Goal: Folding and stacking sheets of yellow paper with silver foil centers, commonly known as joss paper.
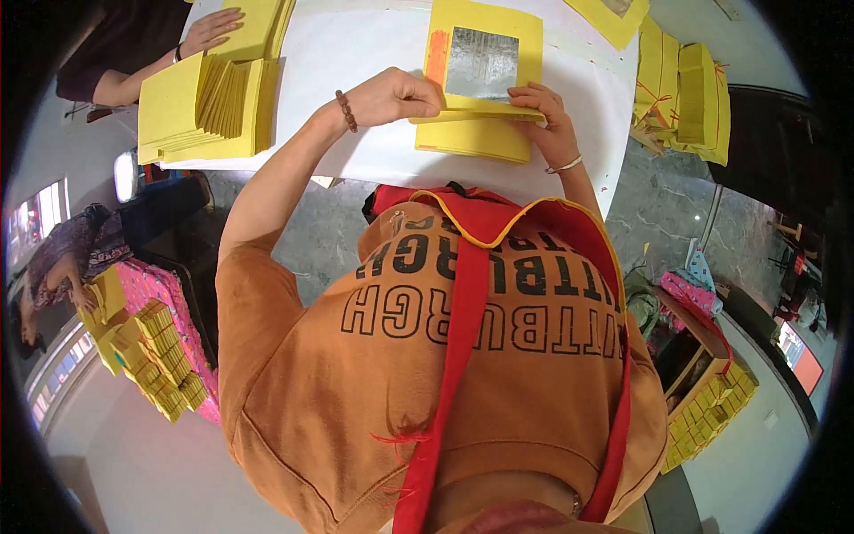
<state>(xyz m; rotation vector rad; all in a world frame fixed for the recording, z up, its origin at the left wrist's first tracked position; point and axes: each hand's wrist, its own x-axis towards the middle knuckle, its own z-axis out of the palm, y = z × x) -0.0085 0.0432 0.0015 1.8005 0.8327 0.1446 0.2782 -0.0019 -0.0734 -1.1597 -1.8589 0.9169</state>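
On the white-covered table lies a stack of yellow paper (471, 141). Its top sheet (529, 44) bears a silver foil square (483, 64) and an orange strip (436, 58) left of the foil. The sheet's near edge is raised in a narrow fold below the foil. My left hand (391, 96), with a beaded bracelet on the wrist, is closed on the left end of that fold. At the right end, my right hand (547, 125) grips the fold, fingers over the top and thumb hidden.
A co-worker's hand (212, 31) rests on yellow paper at the far left, behind a fanned stack (218, 102). Tied yellow bundles (680, 93) stand right of the white table (592, 125). More bundles (160, 347) lie on a pink cloth at left, near another person.
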